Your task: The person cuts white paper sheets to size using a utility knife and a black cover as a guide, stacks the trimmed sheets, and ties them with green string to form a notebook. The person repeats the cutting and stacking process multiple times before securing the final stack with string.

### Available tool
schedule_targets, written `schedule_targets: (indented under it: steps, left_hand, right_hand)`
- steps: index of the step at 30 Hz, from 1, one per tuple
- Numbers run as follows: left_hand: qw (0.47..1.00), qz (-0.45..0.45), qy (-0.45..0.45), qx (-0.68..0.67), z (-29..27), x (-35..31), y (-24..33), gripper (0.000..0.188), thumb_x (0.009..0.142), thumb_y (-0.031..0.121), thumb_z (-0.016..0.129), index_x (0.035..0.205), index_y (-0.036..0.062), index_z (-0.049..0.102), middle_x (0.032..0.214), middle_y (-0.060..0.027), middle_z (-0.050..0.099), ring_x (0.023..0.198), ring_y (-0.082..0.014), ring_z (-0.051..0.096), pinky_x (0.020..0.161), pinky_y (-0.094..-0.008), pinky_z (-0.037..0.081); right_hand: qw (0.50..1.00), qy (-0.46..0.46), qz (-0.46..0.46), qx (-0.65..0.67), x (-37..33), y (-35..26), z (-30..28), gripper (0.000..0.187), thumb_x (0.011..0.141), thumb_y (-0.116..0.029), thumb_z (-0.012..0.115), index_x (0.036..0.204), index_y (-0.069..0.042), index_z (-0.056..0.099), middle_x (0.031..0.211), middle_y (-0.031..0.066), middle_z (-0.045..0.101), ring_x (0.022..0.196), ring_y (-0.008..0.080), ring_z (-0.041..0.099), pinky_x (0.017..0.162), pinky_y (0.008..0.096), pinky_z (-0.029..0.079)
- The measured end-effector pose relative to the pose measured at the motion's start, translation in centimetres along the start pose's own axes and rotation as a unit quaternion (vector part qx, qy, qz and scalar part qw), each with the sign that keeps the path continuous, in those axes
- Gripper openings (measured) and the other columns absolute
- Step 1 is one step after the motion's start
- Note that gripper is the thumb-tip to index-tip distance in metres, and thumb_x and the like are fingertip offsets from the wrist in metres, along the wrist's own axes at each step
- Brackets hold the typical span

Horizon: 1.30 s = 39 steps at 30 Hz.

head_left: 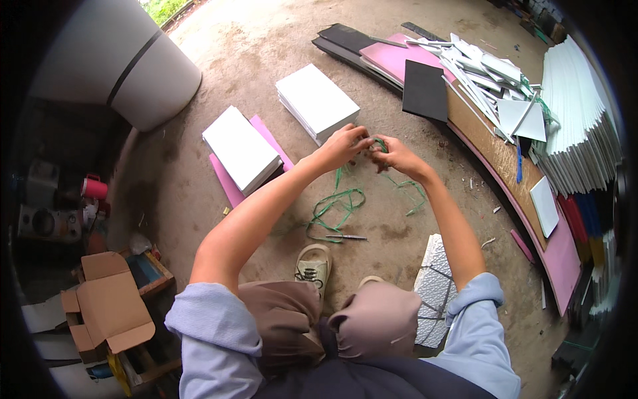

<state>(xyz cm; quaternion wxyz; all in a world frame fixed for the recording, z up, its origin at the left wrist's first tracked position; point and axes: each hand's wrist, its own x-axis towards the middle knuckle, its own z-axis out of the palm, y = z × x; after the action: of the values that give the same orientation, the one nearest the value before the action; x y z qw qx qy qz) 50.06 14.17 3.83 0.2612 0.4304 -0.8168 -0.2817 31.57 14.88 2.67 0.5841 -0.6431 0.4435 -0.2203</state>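
Right hand [397, 158] grips green string [381, 144], likely light and limp, best pinched near ends; left hand's [344, 146] grip unclear.

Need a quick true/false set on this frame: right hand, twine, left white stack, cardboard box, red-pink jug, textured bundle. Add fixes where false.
1. The right hand holds green twine. True.
2. The cardboard box is closed and sealed. False: the cardboard box has its flaps spread open.
3. Pink sheet shows along the sides of the left white stack. True.
4. The red-pink jug stands at the right edge of the view. False: the red-pink jug is on the left side.
5. The textured white bundle beside the right leg has dark bands across it. True.
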Motion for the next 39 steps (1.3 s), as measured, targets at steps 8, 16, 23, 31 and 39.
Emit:
schedule_targets:
  steps: [8, 16, 23, 31, 39]
  left_hand:
    - [0.959, -0.101, -0.226, -0.135, 0.8, -4.0, -5.0, 0.028, 0.084, 0.031, 0.057, 0.087, 0.0032, 0.057, 0.061, 0.0003, 0.051, 0.059, -0.0075, 0.048, 0.051, -0.0249, 0.04]
    - [0.921, -0.11, -0.129, -0.351, 2.4, -1.6, -10.9, 0.033, 0.091, 0.031, 0.043, 0.086, 0.0006, 0.055, 0.074, -0.0001, 0.052, 0.064, -0.0087, 0.047, 0.063, -0.0258, 0.043]
    - [0.974, -0.016, -0.125, -0.187, -1.0, 0.6, -9.2, 0.033, 0.089, 0.03, 0.048, 0.1, -0.0004, 0.054, 0.088, -0.0177, 0.06, 0.077, -0.0267, 0.058, 0.07, -0.0347, 0.043]
    - [0.985, -0.071, -0.093, -0.124, -2.1, -1.6, -10.8, 0.031, 0.089, 0.031, 0.047, 0.092, 0.0008, 0.053, 0.077, -0.0164, 0.059, 0.068, -0.0244, 0.055, 0.064, -0.0344, 0.042]
    - [0.987, -0.122, 0.037, -0.097, -2.0, -2.9, -10.0, 0.031, 0.09, 0.024, 0.046, 0.074, -0.002, 0.051, 0.055, -0.0113, 0.046, 0.051, -0.018, 0.039, 0.052, -0.0325, 0.037]
  right_hand:
    - [0.959, 0.273, 0.066, -0.027, -4.7, 2.1, -7.0, 0.04, 0.087, -0.039, 0.049, 0.102, -0.003, 0.051, 0.063, -0.0024, 0.042, 0.051, 0.0056, 0.039, 0.044, 0.0212, 0.034]
    - [0.703, 0.47, 0.245, -0.473, -16.8, 6.8, -28.6, 0.045, 0.076, -0.035, 0.058, 0.103, 0.0, 0.05, 0.08, 0.0152, 0.057, 0.071, 0.027, 0.055, 0.065, 0.0354, 0.044]
    - [0.871, 0.116, -0.005, -0.478, 0.5, -0.6, -6.8, 0.096, 0.059, -0.038, 0.075, 0.133, -0.003, 0.025, 0.137, 0.0189, 0.024, 0.128, 0.0313, 0.022, 0.105, 0.0381, 0.021]
    - [0.981, -0.044, 0.145, -0.12, 6.8, -1.4, -1.8, 0.038, 0.082, -0.033, 0.057, 0.104, -0.002, 0.055, 0.092, 0.0084, 0.061, 0.086, 0.0175, 0.057, 0.073, 0.0287, 0.044]
    - [0.845, 0.374, 0.033, -0.381, -5.3, 11.5, -31.9, 0.037, 0.086, -0.032, 0.046, 0.088, 0.003, 0.059, 0.079, 0.0124, 0.062, 0.073, 0.0212, 0.058, 0.067, 0.031, 0.044]
